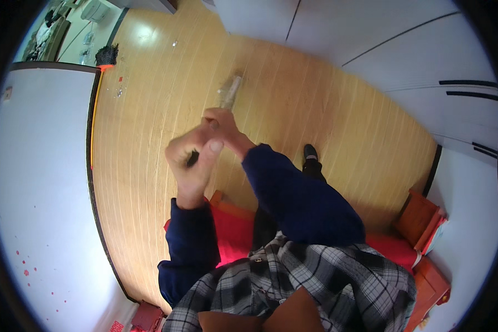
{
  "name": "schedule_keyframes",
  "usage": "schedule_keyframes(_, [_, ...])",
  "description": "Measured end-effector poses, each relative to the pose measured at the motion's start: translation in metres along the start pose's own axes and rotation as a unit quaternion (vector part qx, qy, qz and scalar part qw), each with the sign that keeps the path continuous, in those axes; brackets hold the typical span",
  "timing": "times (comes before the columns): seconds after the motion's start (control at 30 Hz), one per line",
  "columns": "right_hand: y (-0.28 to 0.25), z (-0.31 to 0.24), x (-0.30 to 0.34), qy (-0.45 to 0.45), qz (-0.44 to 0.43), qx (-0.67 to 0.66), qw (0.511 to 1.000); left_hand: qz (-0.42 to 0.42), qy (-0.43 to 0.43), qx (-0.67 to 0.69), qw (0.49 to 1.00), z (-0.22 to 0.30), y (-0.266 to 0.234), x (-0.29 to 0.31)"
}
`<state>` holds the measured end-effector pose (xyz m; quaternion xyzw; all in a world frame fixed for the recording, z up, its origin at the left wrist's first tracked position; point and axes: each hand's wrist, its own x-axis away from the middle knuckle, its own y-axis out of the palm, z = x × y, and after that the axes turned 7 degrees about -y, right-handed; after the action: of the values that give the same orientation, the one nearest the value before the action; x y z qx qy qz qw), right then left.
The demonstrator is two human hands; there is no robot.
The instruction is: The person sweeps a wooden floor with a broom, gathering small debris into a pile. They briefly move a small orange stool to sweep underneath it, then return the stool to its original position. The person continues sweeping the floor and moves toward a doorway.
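Observation:
Out in front of me, over the floor, my right hand [225, 128] is closed round a pale, slim, stick-like thing [233, 91]. It points away from me, and its far end is smeared by motion, so its kind cannot be made out. Just nearer and to the left is my left hand [191, 163], its fingers curled and its thumb lying toward the right hand. The two hands overlap in view. A small dark patch [192, 159] shows inside the left hand's curl; whether it is part of a held thing is unclear. Dark blue sleeves cover both forearms.
Wood-look floor [149, 138] spreads below. White cabinets [365, 44] with dark handles line the far right, and a white panel [44, 166] stands left. A dark-bristled, orange broom head [107, 57] is at upper left. Red cloth [229, 232] over wooden furniture lies beneath me.

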<state>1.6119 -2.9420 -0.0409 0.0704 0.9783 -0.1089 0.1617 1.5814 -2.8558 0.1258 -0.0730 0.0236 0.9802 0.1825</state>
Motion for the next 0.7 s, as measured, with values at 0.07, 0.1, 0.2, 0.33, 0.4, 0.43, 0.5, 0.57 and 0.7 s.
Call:
schedule_keyframes(0.07, [-0.011,-0.008,0.006,-0.03,-0.002,0.047,0.998,0.012,0.028,0.077,0.997,0.021,0.009,0.001])
schedule_keyframes(0.1, [-0.017,-0.015,0.006,-0.048,-0.005,0.065,0.997,0.023,0.036,0.105,0.994,0.033,0.01,0.001])
schedule_keyframes(0.2, [-0.035,-0.024,0.006,-0.002,-0.069,0.12,0.99,0.077,0.007,0.192,0.978,0.026,-0.006,-0.008])
schedule_keyframes(0.33, [-0.032,0.036,0.004,0.027,-0.152,0.263,0.952,0.123,-0.074,0.224,0.964,-0.028,-0.034,-0.037])
schedule_keyframes(0.4, [-0.013,0.058,-0.006,0.002,-0.13,0.219,0.967,0.152,-0.102,0.263,0.947,-0.044,-0.045,-0.053])
schedule_keyframes(0.43, [-0.002,0.071,-0.018,-0.01,-0.118,0.196,0.973,0.147,-0.089,0.211,0.962,-0.049,-0.051,-0.063])
schedule_keyframes(0.5, [0.026,0.078,-0.048,-0.018,-0.1,0.145,0.984,0.121,-0.078,0.105,0.984,-0.049,-0.064,-0.086])
schedule_keyframes(0.57, [0.056,0.091,-0.096,-0.051,-0.096,0.145,0.983,0.16,-0.073,0.118,0.977,-0.044,-0.086,-0.123])
schedule_keyframes(0.7, [0.09,0.09,-0.166,-0.026,-0.057,0.056,0.996,0.14,-0.059,-0.013,0.988,-0.032,-0.108,-0.176])
